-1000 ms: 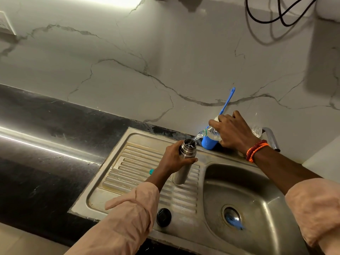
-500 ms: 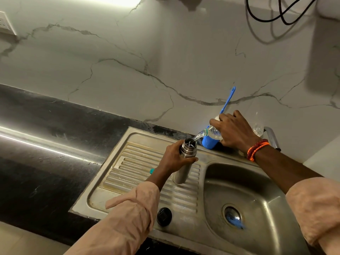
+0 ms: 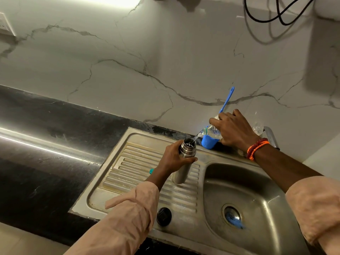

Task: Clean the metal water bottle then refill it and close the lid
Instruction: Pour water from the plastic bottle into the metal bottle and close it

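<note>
Gripping the open metal water bottle in the left hand, above the sink's ribbed drainboard. Tilting a clear plastic bottle with the right hand, pouring water into it. Lying near the front edge: black lid.

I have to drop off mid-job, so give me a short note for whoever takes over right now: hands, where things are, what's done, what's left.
Left hand: gripping the open metal water bottle, held over the sink's drainboard.
Right hand: tipping a clear plastic bottle; a thin stream runs into the metal bottle's mouth.
Black lid: lying on the sink's front edge, near the left sleeve.
Blue brush: standing in a blue cup by the wall.
Done: lid off, refill under way. How full it is cannot be seen.
Left: finish pouring, set the plastic bottle down, screw the lid on.
</note>
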